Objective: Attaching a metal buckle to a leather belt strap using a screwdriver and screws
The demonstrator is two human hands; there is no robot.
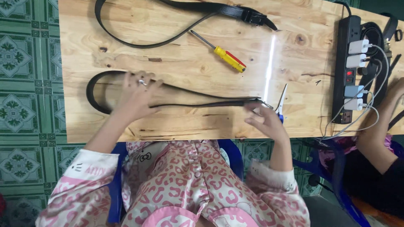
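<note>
Seen from above, a person in pink patterned sleeves works at a pale wooden table (pixel 189 63) with both hands on a black belt (pixel 198 103). The belt's long axis runs left to right, roughly parallel to the table's near edge. Its left part bends round in a loop near the left end of the table; from there two runs of strap lead rightward, drawing together until they meet at the right end.

The left hand (pixel 136 94) lies flat and open, fingers spread, pressing down on the belt just right of the loop. It wears a ring. The right hand (pixel 265 120) is at the belt's right end, fingers curled and pinched lightly on the strap's tip. Just beside that hand lie scissors (pixel 281 103) with blue handles, blades pointing away from the person; whether the hand touches them cannot be told.

Farther back on the table lies a second black belt (pixel 168 25), curved, its buckle toward the right. Between the two belts is a screwdriver (pixel 223 54) with a yellow and red handle, lying diagonally, its tip pointing up and to the left.

At the table's right end sits a black power strip (pixel 349 67) with several white chargers plugged in. Another person's hand (pixel 393 94) rests beside it.
</note>
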